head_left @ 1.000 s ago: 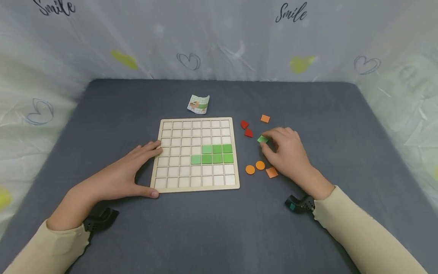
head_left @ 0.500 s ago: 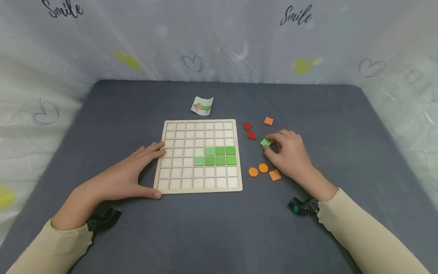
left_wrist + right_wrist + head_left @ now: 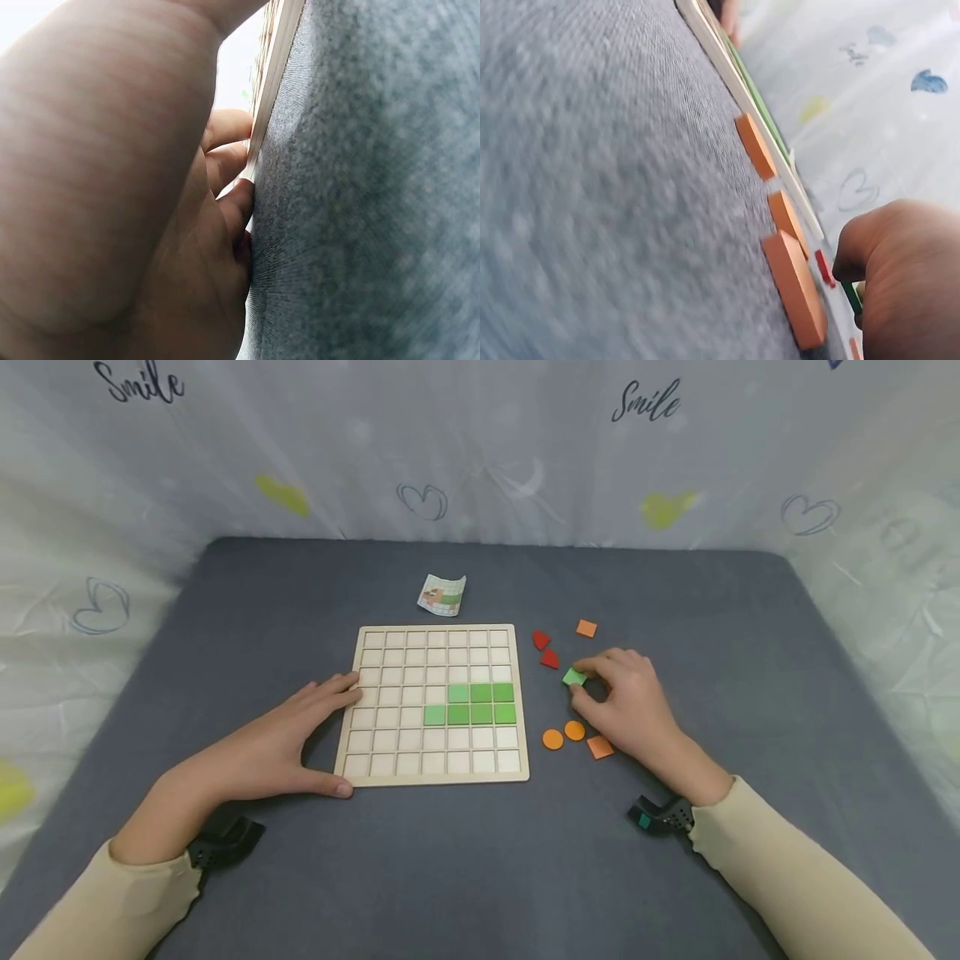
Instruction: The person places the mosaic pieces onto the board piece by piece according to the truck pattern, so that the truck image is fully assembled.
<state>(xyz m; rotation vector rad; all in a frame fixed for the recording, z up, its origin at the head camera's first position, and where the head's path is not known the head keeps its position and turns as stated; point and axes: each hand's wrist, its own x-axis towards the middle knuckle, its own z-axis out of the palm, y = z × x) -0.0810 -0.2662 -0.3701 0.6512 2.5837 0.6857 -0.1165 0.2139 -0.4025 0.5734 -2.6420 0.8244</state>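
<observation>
In the head view a light wooden grid board (image 3: pixel 390 718) lies on the dark cloth, with two rows of green square tiles (image 3: pixel 482 703) in its right half. My left hand (image 3: pixel 262 747) is spread along the board's left side, fingertips on its edge and thumb at the near corner. Right of the board, my right hand (image 3: pixel 626 697) pinches a light green square tile (image 3: pixel 573 677) between thumb and index finger. The right wrist view shows this green tile (image 3: pixel 852 298) edge-on, partly covered by the fingers.
Two red pieces (image 3: pixel 550 659) and an orange square (image 3: pixel 587 628) lie beyond the right hand. Two orange discs (image 3: pixel 552 739) and another orange square (image 3: pixel 600 747) lie on its near side. A small picture card (image 3: pixel 442 596) sits behind the board.
My right hand has shifted slightly left and nearer with the light green tile in its pinch. The left hand keeps its place on the board. The head view has moved a little.
</observation>
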